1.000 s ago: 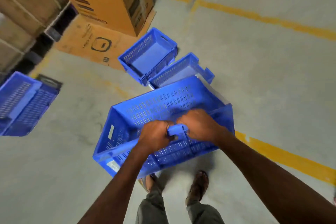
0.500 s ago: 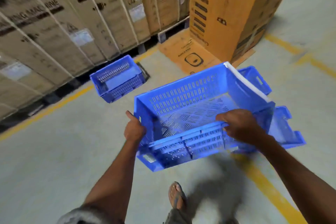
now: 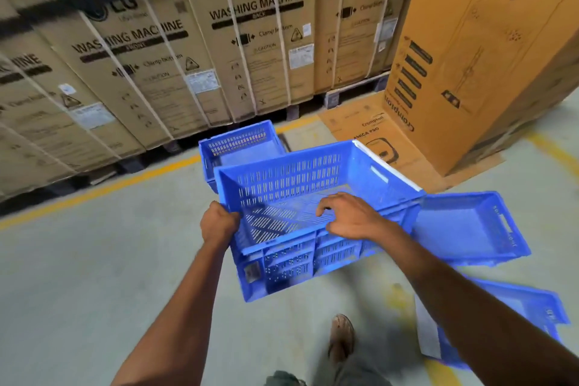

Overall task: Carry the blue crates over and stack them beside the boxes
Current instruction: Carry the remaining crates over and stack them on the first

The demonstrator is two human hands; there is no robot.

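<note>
I hold an empty blue slatted crate (image 3: 300, 191) in the air in front of me, tilted a little toward me. My left hand (image 3: 218, 224) grips its near left corner. My right hand (image 3: 351, 216) grips the near rim, fingers curled inside. Just beyond it another blue crate (image 3: 241, 144) stands on the floor in front of the row of washing machine boxes (image 3: 175, 53). Two more blue crates lie on the floor to my right: one (image 3: 470, 226) beside the held crate, one (image 3: 532, 320) partly hidden under my right forearm.
A tall orange carton (image 3: 479, 50) stands at the right on a flattened cardboard sheet (image 3: 357, 122). The washing machine boxes sit on pallets behind a yellow floor line (image 3: 103, 188). Bare concrete floor (image 3: 94, 276) spreads to my left. My foot (image 3: 343, 335) is below the crate.
I have walked closer to the washing machine boxes with the crate. The floor crate ahead is now just behind the held one. My right hand has slid toward the middle of the rim.
</note>
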